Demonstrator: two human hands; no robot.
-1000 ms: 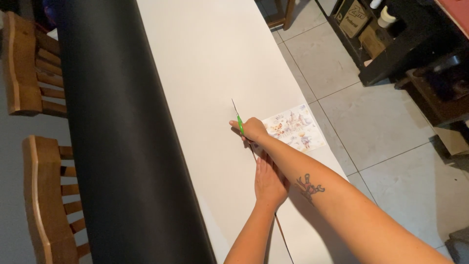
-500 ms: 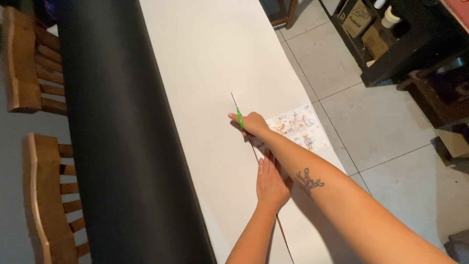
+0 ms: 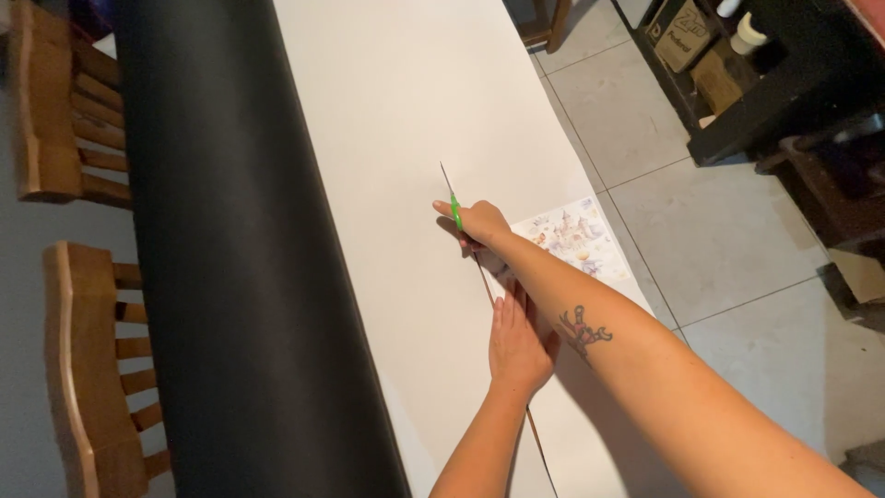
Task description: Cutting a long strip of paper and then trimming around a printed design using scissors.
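A black roll [image 3: 240,258] lies left of the white sheet [image 3: 406,120], whose long axis runs near to far. The left hand [image 3: 518,346] presses flat and open on the sheet beside the cut line; the right hand [image 3: 481,224], farther along, clamps a green-handled cutter [image 3: 455,214]. The blade tip is too small to make out, and the printed picture [image 3: 576,238] is partly hidden by the right arm.

Right hand [image 3: 483,222] closed around a green-handled cutter [image 3: 455,212], blade tip on the white sheet [image 3: 406,111] at the far end of a long slit. Left hand [image 3: 518,343] pressed flat on the sheet beside the slit, just behind the right. Printed picture [image 3: 576,238] near the sheet's right edge; black roll [image 3: 230,258] along the left, two wooden chairs [image 3: 88,360] beyond it.
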